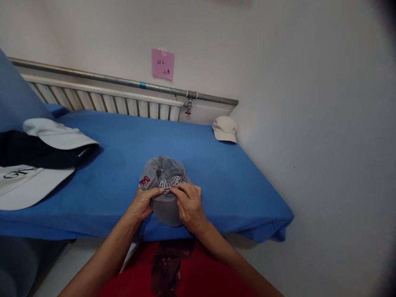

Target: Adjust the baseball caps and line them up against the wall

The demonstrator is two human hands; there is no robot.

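A grey cap (pixel 162 166) with white lettering and a red patch lies near the front edge of the blue-covered surface, its brim pointing toward me. My left hand (pixel 144 202) grips the cap's left side, thumb on the front by the lettering. On the other side, my right hand (pixel 190 206) holds the cap, with thumb and forefinger close together at the lettering. Both thumbs nearly meet there. The fingers under the cap are partly hidden.
Several caps, among them a white cap (pixel 62 134) and a dark cap (pixel 40 152), overlap at the left. A cream cap (pixel 225 128) sits at the back right corner. Behind run a radiator (pixel 108 101) and a metal pipe (pixel 117 79) along the wall.
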